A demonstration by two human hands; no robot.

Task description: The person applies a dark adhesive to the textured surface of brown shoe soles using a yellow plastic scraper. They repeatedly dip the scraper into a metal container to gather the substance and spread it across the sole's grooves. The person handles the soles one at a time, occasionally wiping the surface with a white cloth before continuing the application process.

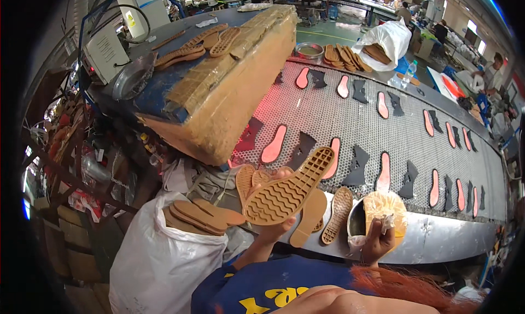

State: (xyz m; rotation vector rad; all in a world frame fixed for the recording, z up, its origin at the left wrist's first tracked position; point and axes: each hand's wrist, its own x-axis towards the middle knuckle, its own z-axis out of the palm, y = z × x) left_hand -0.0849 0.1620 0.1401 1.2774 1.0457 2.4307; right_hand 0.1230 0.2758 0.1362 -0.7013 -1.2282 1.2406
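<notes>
My left hand (pixel 274 232) is closed around a tan shoe sole (pixel 289 189), tilted so its wavy, gridded tread faces up. Part of that hand is hidden behind the sole. Over a round pot (pixel 358 221) partly covered with yellowish plastic film, my right hand (pixel 377 242) is closed with the fingers bunched. A small whitish, crusted piece shows at its fingertips; I cannot make out what it is. More tan soles (pixel 337 215) lie beside the pot on the metal ledge, some tread up. To the left, a white sack (pixel 169 259) holds several stacked soles (pixel 199 215).
A mesh conveyor belt (pixel 350 125) carries pink-topped insoles (pixel 274 144) and black cut pieces (pixel 356 165). At left a large box-shaped cover (pixel 235 89) stands over the belt, with soles (pixel 224 42) on top. Far off are a soles pile (pixel 347 57), a bottle (pixel 409 73) and other people.
</notes>
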